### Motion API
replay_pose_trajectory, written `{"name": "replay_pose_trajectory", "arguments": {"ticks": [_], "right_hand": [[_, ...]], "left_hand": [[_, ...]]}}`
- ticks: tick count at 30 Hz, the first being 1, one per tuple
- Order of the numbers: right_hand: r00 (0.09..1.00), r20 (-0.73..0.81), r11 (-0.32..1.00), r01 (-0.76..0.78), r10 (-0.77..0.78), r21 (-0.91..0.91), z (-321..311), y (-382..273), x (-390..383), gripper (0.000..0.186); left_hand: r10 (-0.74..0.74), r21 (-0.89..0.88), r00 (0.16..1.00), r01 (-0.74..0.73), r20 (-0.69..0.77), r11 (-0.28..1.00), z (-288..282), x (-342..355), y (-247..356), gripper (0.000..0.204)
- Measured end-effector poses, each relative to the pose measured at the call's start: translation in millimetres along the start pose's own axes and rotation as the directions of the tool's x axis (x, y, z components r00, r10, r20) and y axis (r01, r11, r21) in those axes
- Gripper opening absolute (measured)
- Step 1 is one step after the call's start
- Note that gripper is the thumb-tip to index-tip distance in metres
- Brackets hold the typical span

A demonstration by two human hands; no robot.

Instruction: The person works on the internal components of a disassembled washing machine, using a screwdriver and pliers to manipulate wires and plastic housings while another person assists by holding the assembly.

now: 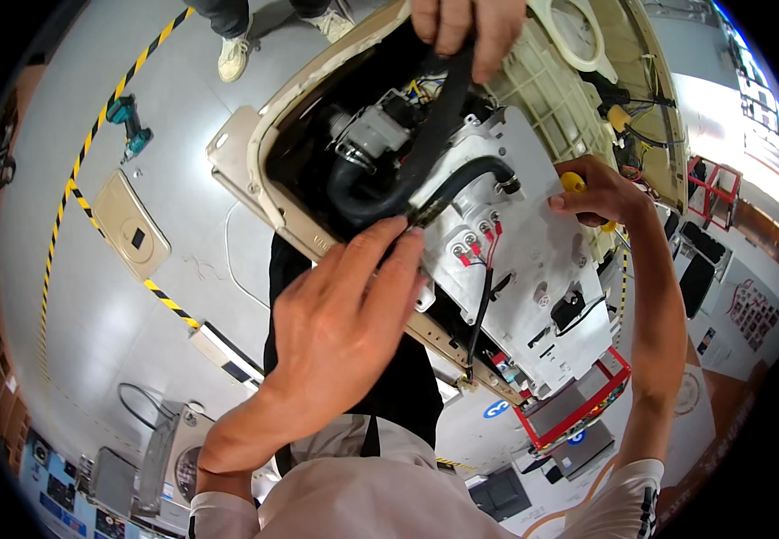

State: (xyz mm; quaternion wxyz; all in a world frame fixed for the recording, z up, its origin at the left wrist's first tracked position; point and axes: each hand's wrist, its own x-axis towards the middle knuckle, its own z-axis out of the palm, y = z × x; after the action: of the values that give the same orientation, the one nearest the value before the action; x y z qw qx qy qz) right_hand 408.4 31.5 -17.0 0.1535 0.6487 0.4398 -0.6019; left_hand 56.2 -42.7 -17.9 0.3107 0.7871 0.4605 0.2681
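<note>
As a co-worker's hand (470,27) holds the black hose (434,130) in the open cabinet (257,171), prob. for access, L hand (340,310) fingers sit near its lower bend; can't tell if gripping. R hand (612,193) fingers wrap a yellow handle (572,182), prob. keeping it ready.

Bright light glares off the floor (184,148); outer edges bow.

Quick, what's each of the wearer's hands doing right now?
Left hand: fingertips at the black hoses; whether it grips cannot be told.
Right hand: closed, holding a yellow handle.
</note>
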Motion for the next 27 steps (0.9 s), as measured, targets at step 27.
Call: {"name": "replay_pose_trajectory", "arguments": {"ticks": [27], "right_hand": [[0.989,-0.007,0.985,0.148,-0.149,-0.091,0.2,-6.0,-5.6,0.054]], "left_hand": [[0.380,0.243,0.907,-0.416,0.184,0.876,-31.2,96.3,-9.9,0.028]]}}
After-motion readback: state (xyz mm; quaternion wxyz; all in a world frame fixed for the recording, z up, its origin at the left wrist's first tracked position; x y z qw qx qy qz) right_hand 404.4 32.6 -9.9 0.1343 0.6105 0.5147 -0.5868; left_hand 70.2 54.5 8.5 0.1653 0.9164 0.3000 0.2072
